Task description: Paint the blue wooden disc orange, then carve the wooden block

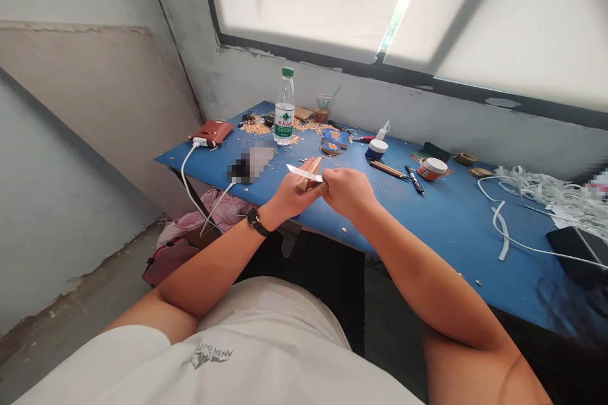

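Over the near edge of the blue table, my left hand is closed around a small piece of wood, pale and angular. My right hand is wrapped round the handle of a knife, its handle mostly hidden by the fingers. The bright blade points left and lies across the wood, close to my left thumb. Whether the edge touches the wood I cannot tell. Both hands are close together, with the right thumb beside the left one.
A water bottle stands behind my hands among wood shavings. Rightward lie a blue-labelled jar, a pen, an orange jar and tangled white strips. A brown leather case with a white cable sits at left.
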`<action>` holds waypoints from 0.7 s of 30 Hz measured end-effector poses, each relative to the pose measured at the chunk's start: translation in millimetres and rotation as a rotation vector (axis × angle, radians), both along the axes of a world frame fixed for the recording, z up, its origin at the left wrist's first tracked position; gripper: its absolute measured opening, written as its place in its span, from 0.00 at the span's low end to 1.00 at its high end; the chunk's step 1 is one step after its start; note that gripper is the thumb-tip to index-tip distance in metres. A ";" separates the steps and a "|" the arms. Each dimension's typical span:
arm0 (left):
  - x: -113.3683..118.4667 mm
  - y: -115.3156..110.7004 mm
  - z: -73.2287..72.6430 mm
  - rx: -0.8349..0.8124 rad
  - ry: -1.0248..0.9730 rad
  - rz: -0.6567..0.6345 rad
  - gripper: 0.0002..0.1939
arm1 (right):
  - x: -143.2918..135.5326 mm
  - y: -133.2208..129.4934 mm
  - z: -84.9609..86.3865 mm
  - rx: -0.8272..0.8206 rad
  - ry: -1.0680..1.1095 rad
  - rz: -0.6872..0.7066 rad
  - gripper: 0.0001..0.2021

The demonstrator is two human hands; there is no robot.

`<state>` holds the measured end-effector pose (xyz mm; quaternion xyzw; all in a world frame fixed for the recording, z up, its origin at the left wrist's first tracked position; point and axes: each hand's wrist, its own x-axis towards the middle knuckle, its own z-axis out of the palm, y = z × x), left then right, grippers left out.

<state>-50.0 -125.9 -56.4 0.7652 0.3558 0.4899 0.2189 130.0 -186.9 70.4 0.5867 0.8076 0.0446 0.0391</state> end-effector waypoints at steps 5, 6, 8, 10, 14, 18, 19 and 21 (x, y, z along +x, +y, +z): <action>4.7 -8.2 3.5 -0.095 -0.072 0.008 0.27 | -4.2 -1.4 -0.2 -0.021 0.045 -0.156 0.20; 4.8 -9.3 3.8 -0.105 -0.074 0.009 0.30 | -3.6 -0.4 -0.3 -0.020 0.043 -0.166 0.21; 4.7 -9.8 4.2 -0.096 -0.062 0.010 0.25 | -0.8 2.8 -0.4 -0.012 0.030 -0.129 0.20; 4.8 -8.6 4.2 -0.045 -0.033 -0.001 0.15 | 3.6 6.9 0.3 -0.008 0.012 0.000 0.18; 7.0 -5.3 3.2 0.041 0.004 -0.030 0.14 | 11.8 11.6 5.7 -0.021 -0.033 0.215 0.16; 9.7 -4.1 2.1 0.125 0.010 -0.034 0.17 | 10.7 6.9 13.3 -0.013 -0.087 0.173 0.16; 9.8 -3.9 2.4 0.149 0.011 -0.039 0.20 | 9.0 4.8 14.5 -0.010 -0.094 0.141 0.17; 9.2 -3.6 3.8 0.170 0.018 -0.044 0.26 | 4.9 0.3 15.8 -0.004 -0.104 0.076 0.18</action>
